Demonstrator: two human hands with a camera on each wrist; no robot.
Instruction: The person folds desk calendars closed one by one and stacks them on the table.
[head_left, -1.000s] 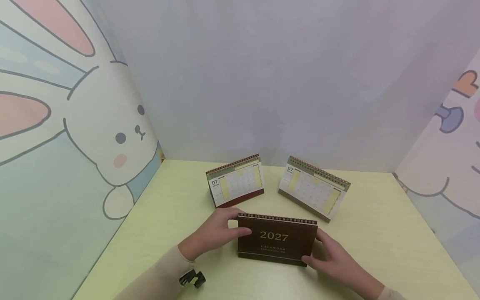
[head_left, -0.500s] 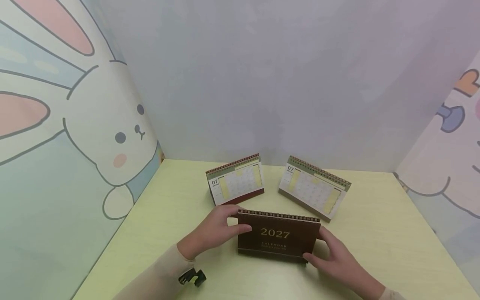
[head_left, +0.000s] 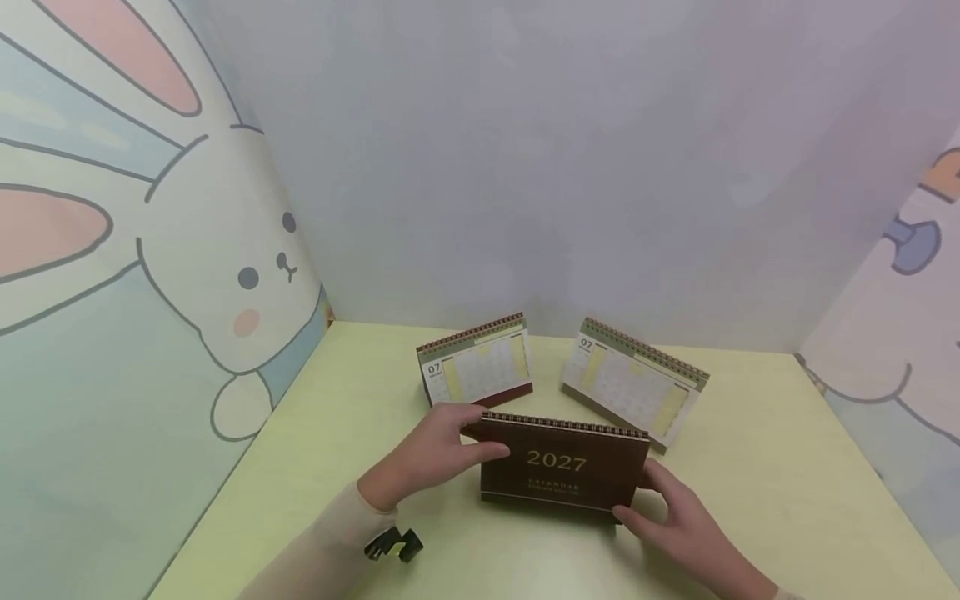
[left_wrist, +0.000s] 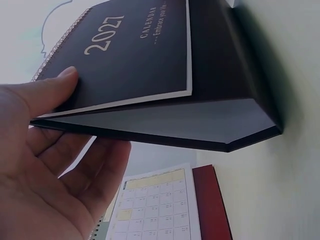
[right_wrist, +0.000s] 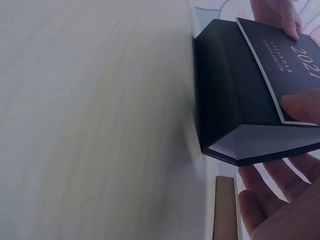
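Note:
A dark brown 2027 desk calendar [head_left: 558, 462] with a spiral binding along its top stands upright between both hands, its cover facing the person. My left hand [head_left: 427, 454] grips its left end, thumb on the cover and fingers behind the back panel, as the left wrist view shows. My right hand [head_left: 682, 517] holds the lower right end, thumb at the cover's corner and fingers behind. In the right wrist view the open triangular end of the calendar's base [right_wrist: 225, 100] shows close over the table.
Behind stand two more desk calendars showing month 07: one with a red base [head_left: 480, 362] at left, one with a beige base [head_left: 633, 383] at right. The pale yellow table [head_left: 772, 433] meets a plain back wall [head_left: 555, 167] and side walls with cartoon rabbit prints [head_left: 225, 250].
The brown calendar has risen slightly and shifted a little away from the person, with both hands moving along with it. The head view has turned slightly. The two rear calendars stay put.

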